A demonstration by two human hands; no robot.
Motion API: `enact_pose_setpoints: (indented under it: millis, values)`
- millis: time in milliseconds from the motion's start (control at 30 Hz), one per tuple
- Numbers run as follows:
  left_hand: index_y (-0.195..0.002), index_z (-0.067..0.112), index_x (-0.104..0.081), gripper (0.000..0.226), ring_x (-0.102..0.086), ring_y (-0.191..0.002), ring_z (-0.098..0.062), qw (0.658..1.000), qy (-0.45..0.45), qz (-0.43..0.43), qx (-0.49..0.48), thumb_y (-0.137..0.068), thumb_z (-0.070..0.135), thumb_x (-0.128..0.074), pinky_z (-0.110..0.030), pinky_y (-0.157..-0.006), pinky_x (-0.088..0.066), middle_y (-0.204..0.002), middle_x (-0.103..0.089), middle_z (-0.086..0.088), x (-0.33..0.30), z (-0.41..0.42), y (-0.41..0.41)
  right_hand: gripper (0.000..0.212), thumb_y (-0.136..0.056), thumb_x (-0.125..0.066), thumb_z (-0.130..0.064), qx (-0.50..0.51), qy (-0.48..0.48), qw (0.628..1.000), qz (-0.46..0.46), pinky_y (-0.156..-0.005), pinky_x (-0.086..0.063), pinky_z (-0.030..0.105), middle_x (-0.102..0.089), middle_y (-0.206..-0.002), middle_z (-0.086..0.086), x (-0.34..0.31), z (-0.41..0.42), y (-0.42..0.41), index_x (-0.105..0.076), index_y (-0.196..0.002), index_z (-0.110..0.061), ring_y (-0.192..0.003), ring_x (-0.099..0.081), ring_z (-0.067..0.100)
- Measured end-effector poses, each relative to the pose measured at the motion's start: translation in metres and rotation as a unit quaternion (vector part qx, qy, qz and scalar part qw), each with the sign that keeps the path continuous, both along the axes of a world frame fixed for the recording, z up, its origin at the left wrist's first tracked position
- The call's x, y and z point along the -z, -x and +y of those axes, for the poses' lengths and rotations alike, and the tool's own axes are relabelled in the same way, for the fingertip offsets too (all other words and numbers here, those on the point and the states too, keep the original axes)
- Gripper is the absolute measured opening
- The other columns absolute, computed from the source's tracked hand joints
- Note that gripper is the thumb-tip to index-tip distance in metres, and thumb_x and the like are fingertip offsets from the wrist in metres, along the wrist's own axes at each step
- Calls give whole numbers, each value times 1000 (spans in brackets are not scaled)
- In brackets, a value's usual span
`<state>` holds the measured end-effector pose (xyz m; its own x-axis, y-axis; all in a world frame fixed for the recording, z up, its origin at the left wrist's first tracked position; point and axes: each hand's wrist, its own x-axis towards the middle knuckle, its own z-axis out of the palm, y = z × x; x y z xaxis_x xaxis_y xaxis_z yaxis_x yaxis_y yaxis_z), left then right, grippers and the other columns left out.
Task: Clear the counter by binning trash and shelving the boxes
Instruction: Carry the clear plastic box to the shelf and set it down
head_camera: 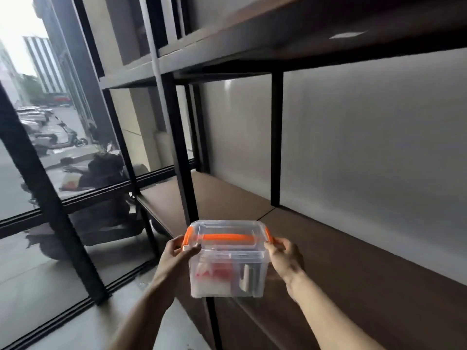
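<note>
I hold a clear plastic storage box (228, 261) with an orange handle and orange side latches in front of me, at the front edge of a brown shelf board (341, 248). My left hand (177, 256) grips its left end at the latch. At the right end my right hand (285, 258) holds the other latch. Inside the box I see something red and white and a grey item. The box hangs in the air, just short of the shelf.
The shelving unit has black metal posts (276, 137) and another brown board above (278, 39). A white wall backs the shelves. To the left is a large glass window with black frames (50, 198), with scooters and a street outside.
</note>
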<state>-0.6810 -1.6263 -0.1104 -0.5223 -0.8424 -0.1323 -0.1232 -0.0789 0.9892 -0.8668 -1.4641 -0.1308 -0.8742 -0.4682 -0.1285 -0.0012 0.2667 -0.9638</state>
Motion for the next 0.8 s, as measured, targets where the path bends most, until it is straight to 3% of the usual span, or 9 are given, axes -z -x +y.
enact_pose_setpoints:
  millis: [67, 133, 200, 233, 333, 433, 533, 667, 800]
  values:
    - [-126, 16, -55, 40, -66, -86, -14, 999, 8, -11, 30, -90, 20, -71, -29, -65, -51, -105, -69, -3, 5, -14, 37, 37, -68, -64, -56, 29, -3, 1000, -11, -77, -62, 48, -74, -93, -4, 12, -8, 30, -69, -97, -33, -87, -70, 21]
    - [-111, 14, -60, 19, -68, -69, -8, 998, 15, -25, 59, -93, 14, -66, -24, -55, -52, -83, -75, 6, 9, -31, 74, 33, -75, -68, -52, 55, -1, 998, -15, -78, -61, 47, -73, -95, -4, 15, -12, 50, -68, -100, -31, -88, -69, 19]
    - [-96, 18, -63, 10, -70, -66, -7, 994, 13, -47, 99, -93, 9, -65, -23, -55, -53, -65, -74, 13, 22, -45, 104, 25, -79, -71, -45, 80, -1, 997, -23, -80, -60, 47, -72, -96, -4, 19, -12, 64, -66, -99, -31, -89, -68, 18]
    - [-101, 17, -64, 12, -70, -77, -12, 992, 11, -53, 116, -91, 11, -68, -26, -60, -55, -73, -76, 11, 30, -52, 117, 24, -79, -72, -42, 94, -5, 995, -27, -81, -60, 49, -72, -96, -3, 24, -11, 70, -65, -98, -30, -89, -68, 19]
    - [-124, 17, -57, 55, -69, -97, -23, 986, -24, -62, 154, -75, 25, -82, -36, -73, -56, -106, -70, 1, 44, -61, 151, 23, -83, -73, -34, 131, -22, 991, -32, -84, -59, 52, -72, -100, 4, 42, -7, 89, -66, -102, -24, -90, -68, 22]
    - [-116, 20, -56, 61, -69, -91, -21, 977, -32, -75, 196, -59, 31, -75, -40, -80, -56, -102, -69, 1, 63, -69, 179, 26, -87, -70, -33, 154, -41, 986, -49, -85, -59, 50, -66, -105, 1, 56, -5, 98, -61, -110, -25, -93, -65, 19]
    - [-123, 19, -55, 64, -69, -93, -21, 964, -31, -99, 247, -66, 23, -83, -46, -87, -57, -103, -69, -1, 86, -79, 202, 38, -90, -69, -27, 191, -45, 978, -66, -84, -55, 40, -59, -113, 4, 68, -7, 95, -52, -123, -16, -98, -59, 18]
    - [-127, 12, -56, 50, -69, -92, -22, 946, -16, -115, 304, -82, 7, -77, -34, -72, -55, -105, -70, -7, 110, -95, 220, 51, -90, -70, -26, 194, -58, 975, -88, -66, -46, 25, -55, -121, 5, 75, -19, 84, -39, -130, -20, -98, -57, 14]
    - [-131, 9, -56, 74, -70, -100, -29, 929, 2, -122, 348, -63, 23, -80, -34, -74, -56, -111, -71, -13, 130, -105, 234, 64, -83, -76, -29, 241, -114, 961, -73, -87, -53, 34, -58, -122, 1, 91, -25, 75, -39, -134, -19, -105, -59, 18]
